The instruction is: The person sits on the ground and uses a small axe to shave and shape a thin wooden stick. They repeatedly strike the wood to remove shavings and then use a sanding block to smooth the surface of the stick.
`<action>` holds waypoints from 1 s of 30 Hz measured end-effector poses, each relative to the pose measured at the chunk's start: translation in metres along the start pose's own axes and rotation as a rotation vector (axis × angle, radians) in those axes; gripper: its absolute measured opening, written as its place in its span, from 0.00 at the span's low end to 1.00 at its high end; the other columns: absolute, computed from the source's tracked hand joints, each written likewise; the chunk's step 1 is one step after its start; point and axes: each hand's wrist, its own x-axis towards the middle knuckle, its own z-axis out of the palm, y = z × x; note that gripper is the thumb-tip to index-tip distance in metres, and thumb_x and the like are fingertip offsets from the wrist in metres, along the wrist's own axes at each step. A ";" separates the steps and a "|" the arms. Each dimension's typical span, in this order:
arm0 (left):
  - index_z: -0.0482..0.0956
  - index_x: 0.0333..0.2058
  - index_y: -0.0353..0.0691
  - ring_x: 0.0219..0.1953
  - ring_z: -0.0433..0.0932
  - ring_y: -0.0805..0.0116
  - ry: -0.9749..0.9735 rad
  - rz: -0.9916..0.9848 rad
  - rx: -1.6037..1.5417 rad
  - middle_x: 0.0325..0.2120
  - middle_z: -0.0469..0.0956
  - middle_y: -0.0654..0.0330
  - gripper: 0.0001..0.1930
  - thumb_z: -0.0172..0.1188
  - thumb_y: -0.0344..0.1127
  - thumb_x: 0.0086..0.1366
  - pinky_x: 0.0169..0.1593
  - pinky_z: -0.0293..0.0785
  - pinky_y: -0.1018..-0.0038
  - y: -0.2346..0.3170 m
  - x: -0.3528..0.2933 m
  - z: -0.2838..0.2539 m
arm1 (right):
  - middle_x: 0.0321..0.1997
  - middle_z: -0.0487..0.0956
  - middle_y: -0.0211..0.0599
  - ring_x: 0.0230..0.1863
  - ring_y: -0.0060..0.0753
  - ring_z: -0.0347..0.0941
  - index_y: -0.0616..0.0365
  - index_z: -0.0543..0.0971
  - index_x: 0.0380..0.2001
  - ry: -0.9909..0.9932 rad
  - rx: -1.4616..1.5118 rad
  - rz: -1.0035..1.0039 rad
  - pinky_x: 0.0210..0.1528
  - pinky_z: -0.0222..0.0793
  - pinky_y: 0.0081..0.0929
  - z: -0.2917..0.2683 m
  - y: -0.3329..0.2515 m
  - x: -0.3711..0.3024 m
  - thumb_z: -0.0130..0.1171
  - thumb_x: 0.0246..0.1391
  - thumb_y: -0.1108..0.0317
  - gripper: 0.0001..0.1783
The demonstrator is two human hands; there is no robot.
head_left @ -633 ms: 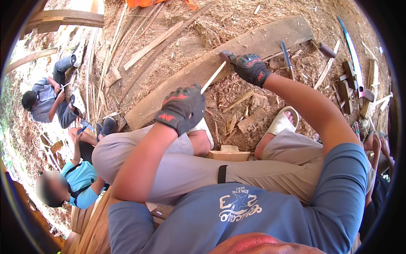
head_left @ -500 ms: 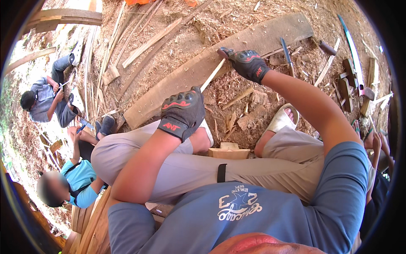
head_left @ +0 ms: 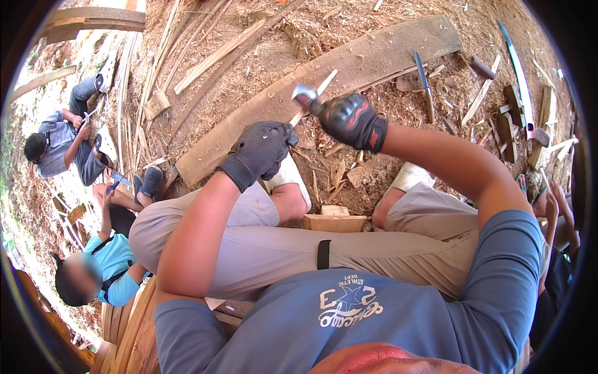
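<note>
black-gloved left hand clenched round near end of pale stick; rest of stick slants up & right, out past that fist. right hand, also gloved, just right of it, fingers curled, thumb stuck out across stick; bright blur at thumb tip, can't tell what, nor if those fingers grip anything.

close below grip: left sandal; right sandal lower right, w/ wood block btwn feet, nearer the body. grey trousers & blue shirt further below.

just beyond grip: long brown plank, runs lower left to upper right, shavings on it. right of grip: knife, dark blade, brown handle, tip by plank edge. upper left of grip: loose wood strips.

further right: dark cylinder, dark wood blocks, long curved blade. far right, partly cut off: another person's hands.

far left of grip: co-worker in turquoise w/ blue-handled knife; above, co-worker in grey, seated, w/ thin light pc in hands.
</note>
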 end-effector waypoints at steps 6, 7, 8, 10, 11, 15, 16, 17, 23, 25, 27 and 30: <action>0.79 0.30 0.40 0.14 0.62 0.81 0.124 0.040 0.242 0.15 0.67 0.71 0.13 0.53 0.38 0.74 0.18 0.56 0.78 0.007 -0.003 0.017 | 0.24 0.82 0.39 0.24 0.44 0.82 0.48 0.61 0.75 -0.149 -0.010 0.042 0.26 0.77 0.43 0.008 0.027 0.001 0.51 0.63 0.69 0.37; 0.80 0.30 0.39 0.14 0.62 0.81 0.111 0.075 0.222 0.15 0.67 0.70 0.14 0.54 0.39 0.74 0.18 0.56 0.78 0.000 0.002 0.013 | 0.25 0.83 0.41 0.25 0.45 0.82 0.50 0.63 0.74 -0.193 -0.027 0.146 0.27 0.78 0.44 0.014 0.041 0.001 0.50 0.64 0.69 0.35; 0.80 0.30 0.39 0.14 0.62 0.81 0.086 0.119 0.213 0.15 0.67 0.70 0.14 0.54 0.39 0.74 0.18 0.56 0.78 -0.004 0.009 0.012 | 0.25 0.83 0.41 0.25 0.44 0.82 0.55 0.65 0.72 -0.228 -0.063 0.176 0.27 0.78 0.42 0.032 0.064 -0.006 0.50 0.64 0.70 0.33; 0.80 0.30 0.39 0.14 0.62 0.81 0.004 0.237 0.215 0.15 0.67 0.70 0.14 0.54 0.40 0.74 0.18 0.56 0.78 -0.016 0.017 -0.002 | 0.24 0.82 0.40 0.24 0.43 0.81 0.57 0.67 0.71 -0.128 -0.004 0.132 0.26 0.77 0.42 0.029 0.049 -0.001 0.50 0.63 0.70 0.32; 0.80 0.30 0.39 0.14 0.62 0.81 -0.007 0.251 0.213 0.15 0.67 0.70 0.14 0.54 0.40 0.74 0.18 0.56 0.79 -0.021 0.018 -0.006 | 0.22 0.81 0.39 0.22 0.44 0.80 0.58 0.67 0.71 -0.087 0.005 0.107 0.26 0.76 0.43 0.024 0.031 0.000 0.50 0.63 0.70 0.32; 0.79 0.31 0.39 0.14 0.62 0.83 0.007 0.146 0.176 0.15 0.67 0.71 0.14 0.54 0.40 0.75 0.18 0.55 0.80 0.008 -0.003 0.007 | 0.21 0.80 0.37 0.21 0.42 0.78 0.58 0.61 0.74 0.078 0.123 -0.043 0.24 0.75 0.42 0.017 0.016 -0.006 0.49 0.63 0.71 0.35; 0.79 0.31 0.39 0.14 0.61 0.83 0.025 0.082 0.128 0.15 0.67 0.71 0.14 0.54 0.40 0.75 0.18 0.54 0.80 0.016 -0.008 0.015 | 0.22 0.80 0.38 0.21 0.43 0.79 0.59 0.60 0.74 -0.078 0.041 0.053 0.24 0.76 0.42 0.021 0.030 -0.005 0.49 0.64 0.71 0.35; 0.79 0.31 0.39 0.14 0.61 0.83 0.043 0.018 0.079 0.15 0.67 0.72 0.14 0.55 0.40 0.75 0.18 0.54 0.80 0.020 -0.009 0.019 | 0.22 0.80 0.39 0.22 0.43 0.80 0.59 0.59 0.74 -0.234 -0.042 0.149 0.25 0.76 0.42 0.024 0.046 -0.004 0.49 0.64 0.70 0.35; 0.79 0.30 0.39 0.14 0.61 0.84 0.049 0.071 0.018 0.15 0.66 0.71 0.15 0.56 0.41 0.75 0.17 0.53 0.80 0.003 0.001 0.009 | 0.17 0.76 0.34 0.16 0.35 0.75 0.61 0.64 0.73 0.176 0.125 0.072 0.19 0.71 0.41 0.015 -0.005 -0.013 0.52 0.63 0.70 0.34; 0.79 0.30 0.38 0.14 0.62 0.83 0.017 0.105 0.083 0.15 0.67 0.71 0.15 0.56 0.41 0.75 0.17 0.54 0.80 0.004 0.003 0.010 | 0.17 0.76 0.35 0.15 0.39 0.75 0.58 0.68 0.71 0.056 0.059 0.006 0.19 0.71 0.43 0.010 0.022 -0.011 0.53 0.62 0.70 0.32; 0.80 0.30 0.38 0.14 0.62 0.84 0.018 0.153 0.147 0.15 0.68 0.71 0.16 0.55 0.41 0.75 0.17 0.54 0.79 0.009 0.003 0.018 | 0.18 0.78 0.38 0.16 0.43 0.76 0.60 0.67 0.69 -0.071 0.001 0.200 0.19 0.72 0.45 0.039 0.057 -0.021 0.52 0.64 0.68 0.30; 0.81 0.29 0.37 0.15 0.66 0.81 0.098 0.508 0.464 0.16 0.71 0.68 0.16 0.56 0.40 0.75 0.19 0.59 0.78 0.007 0.008 0.021 | 0.18 0.77 0.37 0.17 0.44 0.76 0.57 0.73 0.61 -0.110 0.048 0.251 0.18 0.71 0.43 0.044 0.051 -0.018 0.56 0.61 0.67 0.24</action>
